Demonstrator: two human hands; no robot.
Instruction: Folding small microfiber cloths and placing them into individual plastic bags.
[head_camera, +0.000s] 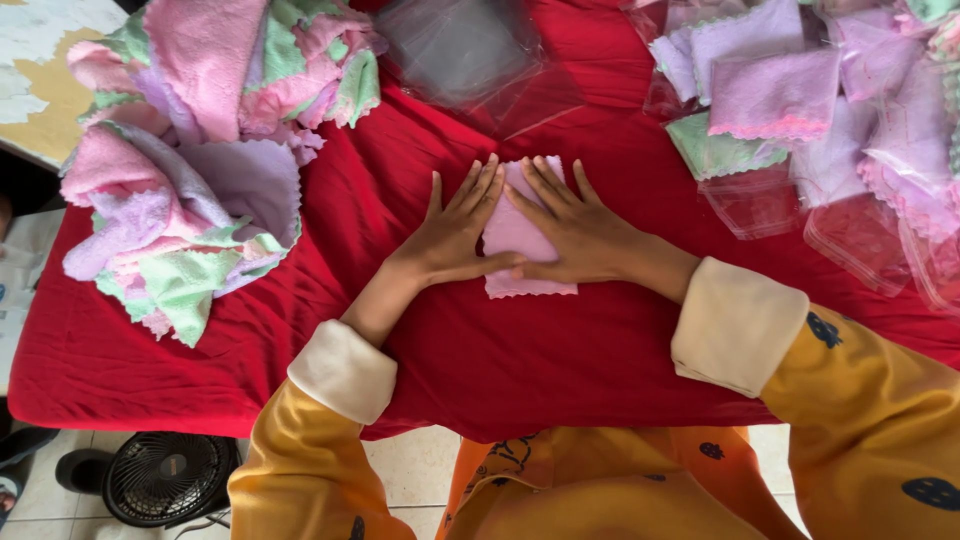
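A small folded pink cloth (515, 236) lies flat in the middle of the red-covered table (560, 350). My left hand (455, 232) rests palm down on its left edge with fingers spread. My right hand (575, 228) presses flat on its right side, fingers pointing away from me. Both hands touch the cloth and nearly meet over it; most of the cloth is hidden under them.
A heap of loose pink, purple and green cloths (190, 150) sits at the left. Clear plastic bags (470, 55) lie at the far middle. Folded cloths, some bagged (800, 110), fill the far right. A black fan (165, 478) stands on the floor.
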